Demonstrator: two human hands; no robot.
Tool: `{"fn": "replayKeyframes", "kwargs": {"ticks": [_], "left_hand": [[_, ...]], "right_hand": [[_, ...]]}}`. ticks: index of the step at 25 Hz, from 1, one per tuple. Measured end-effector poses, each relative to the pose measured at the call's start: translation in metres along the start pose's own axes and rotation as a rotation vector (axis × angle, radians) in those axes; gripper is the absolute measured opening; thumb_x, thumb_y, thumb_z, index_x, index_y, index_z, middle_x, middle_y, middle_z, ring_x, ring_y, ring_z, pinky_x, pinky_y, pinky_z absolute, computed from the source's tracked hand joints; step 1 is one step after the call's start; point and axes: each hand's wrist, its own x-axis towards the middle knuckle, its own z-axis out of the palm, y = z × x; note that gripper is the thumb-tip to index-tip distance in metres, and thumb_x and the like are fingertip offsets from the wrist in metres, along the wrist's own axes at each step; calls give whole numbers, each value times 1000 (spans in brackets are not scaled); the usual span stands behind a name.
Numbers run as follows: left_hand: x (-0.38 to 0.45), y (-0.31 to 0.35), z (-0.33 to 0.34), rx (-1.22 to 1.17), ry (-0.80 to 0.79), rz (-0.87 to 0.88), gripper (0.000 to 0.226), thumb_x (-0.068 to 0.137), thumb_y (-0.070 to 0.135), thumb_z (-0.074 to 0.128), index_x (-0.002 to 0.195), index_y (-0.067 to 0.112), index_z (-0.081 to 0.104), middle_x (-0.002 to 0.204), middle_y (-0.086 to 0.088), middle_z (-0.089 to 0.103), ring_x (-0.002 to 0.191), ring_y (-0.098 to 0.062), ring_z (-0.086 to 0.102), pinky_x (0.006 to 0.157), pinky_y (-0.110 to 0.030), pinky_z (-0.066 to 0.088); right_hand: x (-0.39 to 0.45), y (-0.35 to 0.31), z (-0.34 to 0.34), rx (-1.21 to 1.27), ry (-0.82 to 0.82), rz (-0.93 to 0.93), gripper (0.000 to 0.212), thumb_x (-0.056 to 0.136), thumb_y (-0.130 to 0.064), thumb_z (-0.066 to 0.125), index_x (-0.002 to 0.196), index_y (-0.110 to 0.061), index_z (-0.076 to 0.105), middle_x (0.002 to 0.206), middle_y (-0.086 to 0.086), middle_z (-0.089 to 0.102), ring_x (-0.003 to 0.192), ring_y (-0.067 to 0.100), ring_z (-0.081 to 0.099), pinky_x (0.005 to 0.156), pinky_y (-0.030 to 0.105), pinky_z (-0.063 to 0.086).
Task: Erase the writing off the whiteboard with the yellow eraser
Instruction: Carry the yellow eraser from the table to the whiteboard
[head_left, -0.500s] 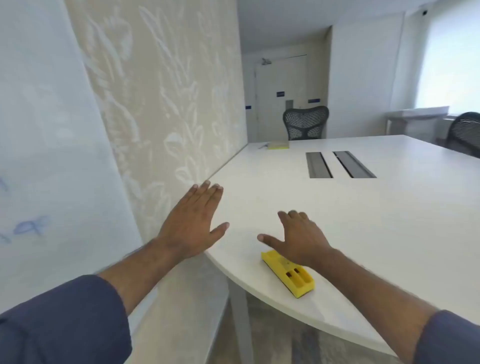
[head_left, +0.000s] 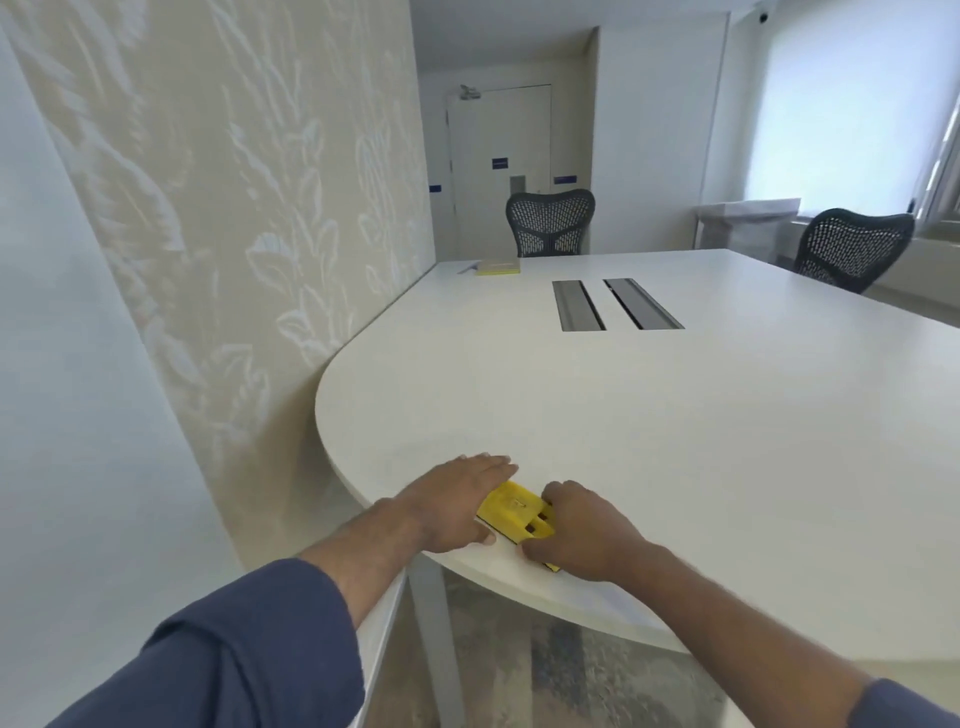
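A yellow eraser (head_left: 514, 512) lies flat near the rounded front edge of a white table (head_left: 675, 415), caught between a person's two hands. The left hand (head_left: 457, 506) lies palm down with fingers straight and together, its inner edge and thumb against the eraser's left side; its grip is flat and spread, not closed on anything. The right hand (head_left: 576, 530) is curled over the eraser's near right end, fingers bent onto its top and thumb low along the table's edge, but whether that grip has actually clamped the block cannot be told. Both forearms reach in from the bottom, in dark blue sleeves (head_left: 249, 649) pushed back from the wrists. Two grey slot panels (head_left: 613, 304) are set into the table's middle, and a yellow-edged pad (head_left: 497, 266) rests at its far left corner. A beige leaf-patterned wall (head_left: 234, 208) runs along the left beside a plain pale panel (head_left: 62, 415). Two black mesh chairs (head_left: 550, 222) stand at the far side, before a white door (head_left: 501, 166) and a bright window (head_left: 852, 104).
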Motion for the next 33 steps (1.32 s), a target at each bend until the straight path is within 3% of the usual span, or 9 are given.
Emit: {"fn": "replayKeyframes", "kwargs": {"ticks": [6, 9, 17, 28, 33], "left_hand": [[-1, -19, 14, -136, -26, -71, 73, 94, 36, 67, 156, 24, 32, 154, 3, 42, 139, -18, 42, 114, -34, 34], [-6, -27, 15, -141, -5, -101, 70, 91, 41, 69, 152, 24, 39, 142, 3, 48, 129, -18, 48, 107, -37, 40], [-36, -61, -6, -59, 164, -188, 76, 89, 44, 70, 153, 19, 38, 142, 3, 48, 130, -18, 47, 105, -37, 43], [-120, -94, -94, 164, 480, -288, 66, 83, 49, 74, 139, 22, 51, 130, 8, 54, 117, -15, 52, 92, -31, 47], [-186, -100, -140, 375, 589, -336, 65, 86, 51, 71, 139, 16, 54, 130, 1, 57, 117, -20, 54, 92, -31, 45]], "right_hand": [[10, 0, -4, -17, -42, -88, 46, 75, -45, 67, 111, -18, 58, 100, 1, 51, 94, 20, 52, 79, 38, 49], [22, -4, -3, -26, -51, -120, 50, 75, -43, 68, 117, -20, 57, 102, 0, 49, 98, 19, 48, 81, 36, 48], [56, -38, -12, 49, 17, -314, 66, 75, -36, 72, 136, -28, 47, 103, -6, 46, 102, 14, 41, 79, 28, 37], [75, -134, -48, 106, 267, -691, 62, 80, -33, 70, 137, -35, 47, 103, -6, 48, 103, 15, 41, 85, 31, 42], [74, -197, -67, 126, 375, -913, 62, 80, -32, 71, 138, -34, 48, 101, -6, 49, 100, 16, 43, 86, 33, 43]]}}
